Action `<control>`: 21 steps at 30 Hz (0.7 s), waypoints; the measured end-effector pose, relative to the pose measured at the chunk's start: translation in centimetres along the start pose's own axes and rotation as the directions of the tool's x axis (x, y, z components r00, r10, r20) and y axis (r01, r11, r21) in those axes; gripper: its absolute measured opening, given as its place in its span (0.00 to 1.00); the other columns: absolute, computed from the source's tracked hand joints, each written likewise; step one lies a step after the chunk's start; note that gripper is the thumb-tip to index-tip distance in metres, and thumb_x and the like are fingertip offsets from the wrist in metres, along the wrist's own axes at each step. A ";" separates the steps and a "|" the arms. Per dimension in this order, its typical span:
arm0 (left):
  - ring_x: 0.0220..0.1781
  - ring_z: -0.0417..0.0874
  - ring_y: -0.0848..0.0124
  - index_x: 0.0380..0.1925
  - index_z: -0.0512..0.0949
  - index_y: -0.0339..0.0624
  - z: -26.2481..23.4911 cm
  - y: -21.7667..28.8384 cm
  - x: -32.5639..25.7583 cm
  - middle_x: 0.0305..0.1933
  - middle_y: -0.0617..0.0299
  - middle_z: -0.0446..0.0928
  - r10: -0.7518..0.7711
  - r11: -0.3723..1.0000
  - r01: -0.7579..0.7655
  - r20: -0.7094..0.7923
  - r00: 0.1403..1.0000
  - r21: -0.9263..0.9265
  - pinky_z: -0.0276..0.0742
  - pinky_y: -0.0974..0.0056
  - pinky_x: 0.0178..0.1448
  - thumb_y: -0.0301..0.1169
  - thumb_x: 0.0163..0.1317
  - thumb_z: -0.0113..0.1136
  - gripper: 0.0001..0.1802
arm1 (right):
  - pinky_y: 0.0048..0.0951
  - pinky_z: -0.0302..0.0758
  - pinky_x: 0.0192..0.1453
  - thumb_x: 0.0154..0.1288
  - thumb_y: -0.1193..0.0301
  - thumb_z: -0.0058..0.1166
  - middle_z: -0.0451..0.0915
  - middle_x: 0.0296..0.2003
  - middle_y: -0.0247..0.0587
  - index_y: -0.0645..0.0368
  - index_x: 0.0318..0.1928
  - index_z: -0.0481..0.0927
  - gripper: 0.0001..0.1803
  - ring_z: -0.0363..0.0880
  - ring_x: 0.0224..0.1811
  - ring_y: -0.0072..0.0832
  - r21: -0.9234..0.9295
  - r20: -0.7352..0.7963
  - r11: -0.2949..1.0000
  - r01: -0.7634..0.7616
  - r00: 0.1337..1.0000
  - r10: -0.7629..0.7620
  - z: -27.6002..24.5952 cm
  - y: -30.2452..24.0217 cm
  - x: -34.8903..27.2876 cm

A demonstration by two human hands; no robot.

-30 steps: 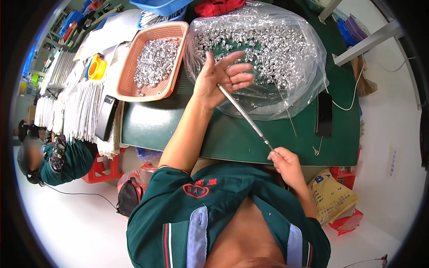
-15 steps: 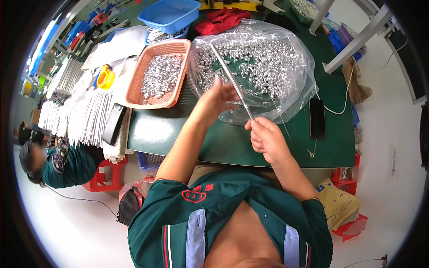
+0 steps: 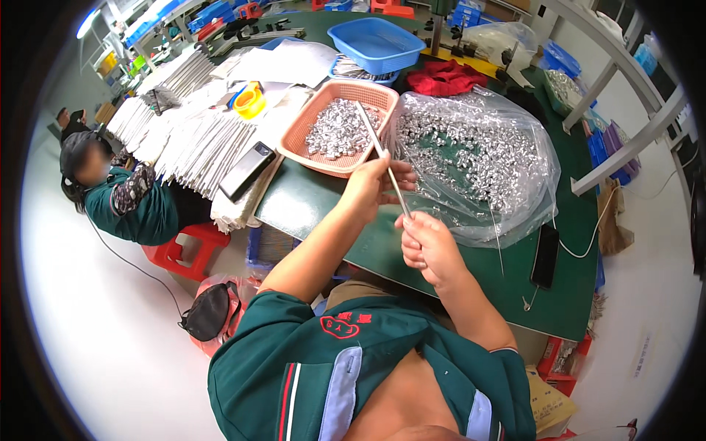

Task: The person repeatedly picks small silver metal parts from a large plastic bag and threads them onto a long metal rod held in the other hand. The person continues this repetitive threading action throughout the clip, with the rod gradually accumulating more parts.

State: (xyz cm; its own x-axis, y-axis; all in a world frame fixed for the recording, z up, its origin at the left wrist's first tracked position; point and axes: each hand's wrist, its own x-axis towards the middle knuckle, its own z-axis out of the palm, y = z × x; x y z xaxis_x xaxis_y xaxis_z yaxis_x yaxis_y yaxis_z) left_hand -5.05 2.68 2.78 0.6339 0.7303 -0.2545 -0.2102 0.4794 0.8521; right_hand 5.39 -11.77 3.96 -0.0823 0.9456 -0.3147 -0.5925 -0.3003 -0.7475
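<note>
A slim silver metal rod (image 3: 371, 128) slants up and away in front of me. Its near end is gripped between the thumb and curled fingers of my right hand (image 3: 432, 251). Higher up, my left hand (image 3: 371, 185) is loosely round the rod, thumb across its front and fingers reaching behind it. The rod's far end overlaps the salmon-coloured basket (image 3: 294, 147), which holds many small silver metal pieces (image 3: 338, 128). To the right lies a clear plastic bag (image 3: 482, 234) spread with more such pieces (image 3: 507, 165).
Bundles of pale strips (image 3: 198, 154), a yellow tape roll (image 3: 250, 101) and a dark power bank (image 3: 248, 171) lie left. A blue basin (image 3: 375, 44) and red cloth (image 3: 448, 77) are behind. A phone (image 3: 544, 257) lies right. A co-worker (image 3: 121, 202) sits left.
The view has swung leftward, so the table appears farther right. My left hand has come against the rod, its thumb now over it. My right hand keeps its grip.
</note>
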 end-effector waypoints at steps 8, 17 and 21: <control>0.40 0.82 0.60 0.47 0.72 0.29 -4.9 2.4 5.9 0.40 0.49 0.79 0.073 0.953 -0.109 -0.136 0.988 -0.282 0.80 0.55 0.44 0.49 0.72 0.30 0.31 | 0.14 0.48 0.15 0.70 0.67 0.45 0.58 0.16 0.23 0.61 0.38 0.70 0.09 0.52 0.13 0.10 -0.018 -0.054 0.998 -0.066 0.996 0.065 -1.4 1.1 -7.2; 0.33 0.81 0.70 0.43 0.75 0.35 1.1 -2.4 6.7 0.34 0.57 0.79 0.036 0.988 -0.055 0.128 0.991 0.143 0.77 0.67 0.36 0.40 0.68 0.48 0.18 | 0.14 0.50 0.17 0.70 0.68 0.46 0.58 0.17 0.20 0.61 0.36 0.72 0.09 0.51 0.15 0.09 -0.259 -0.458 0.941 0.218 0.830 -0.318 -8.2 4.6 -10.5; 0.26 0.76 0.77 0.37 0.77 0.36 3.6 -2.6 9.8 0.27 0.64 0.78 0.163 0.861 -0.231 0.184 0.969 0.453 0.70 0.74 0.29 0.35 0.65 0.52 0.12 | 0.15 0.50 0.18 0.70 0.69 0.46 0.59 0.18 0.21 0.61 0.35 0.73 0.09 0.53 0.17 0.08 -0.417 -0.518 0.881 0.224 0.738 -0.433 -10.1 6.1 -11.1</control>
State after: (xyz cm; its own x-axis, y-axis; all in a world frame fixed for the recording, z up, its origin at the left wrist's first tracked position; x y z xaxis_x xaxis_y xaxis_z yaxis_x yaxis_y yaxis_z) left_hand 4.39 6.88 -0.25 0.7170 0.6967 -0.0237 0.0101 0.0235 0.9997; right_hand 10.81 -25.37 -2.98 0.6110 0.7629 -0.2114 -0.2058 -0.1048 -0.9730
